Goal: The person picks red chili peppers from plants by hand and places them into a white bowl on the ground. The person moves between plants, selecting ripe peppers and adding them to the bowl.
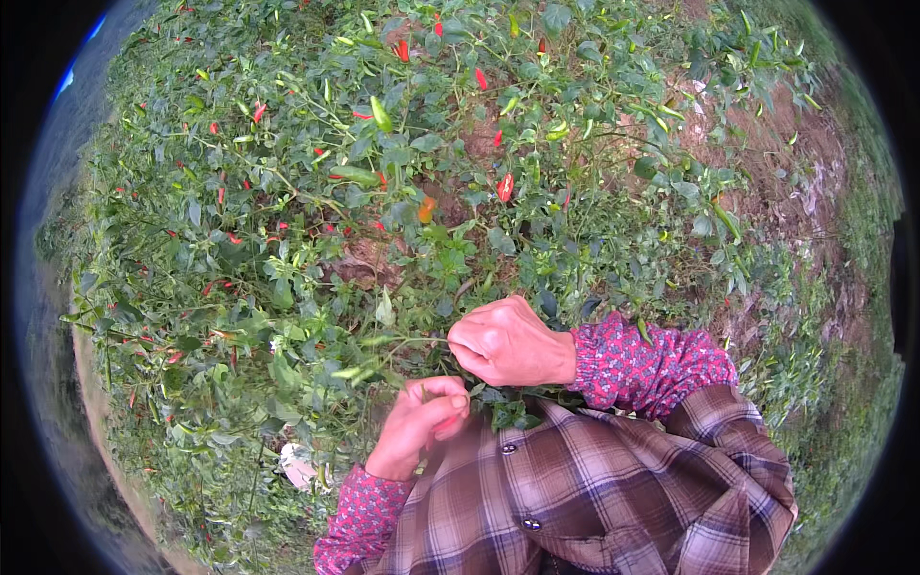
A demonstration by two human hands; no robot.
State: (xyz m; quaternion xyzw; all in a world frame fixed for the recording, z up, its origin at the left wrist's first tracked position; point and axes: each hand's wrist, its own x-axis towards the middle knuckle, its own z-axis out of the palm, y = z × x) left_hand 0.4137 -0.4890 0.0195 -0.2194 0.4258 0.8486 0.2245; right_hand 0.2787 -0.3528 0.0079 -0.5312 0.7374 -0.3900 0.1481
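My right hand (503, 345) is curled into a fist around a thin green chili stem (424, 339), which runs out to the left. Blurred green chili peppers (356, 374) hang at the stem's outer end. Just below and to the left, my left hand (420, 428) pinches thumb against fingers. A bit of red, apparently a red chili pepper (447, 425), shows in its grip, mostly covered by the fingers. Dark green leaves (514, 415) lie under my right wrist, against the plaid shirt (503, 489).
Dense chili plants (287, 165) with red and green fruit surround my hands. A large green pepper (356, 175) and a split red one (505, 187) hang ahead. Bare brown soil (783, 136) shows at right. Something whitish (298, 463) lies among leaves at lower left.
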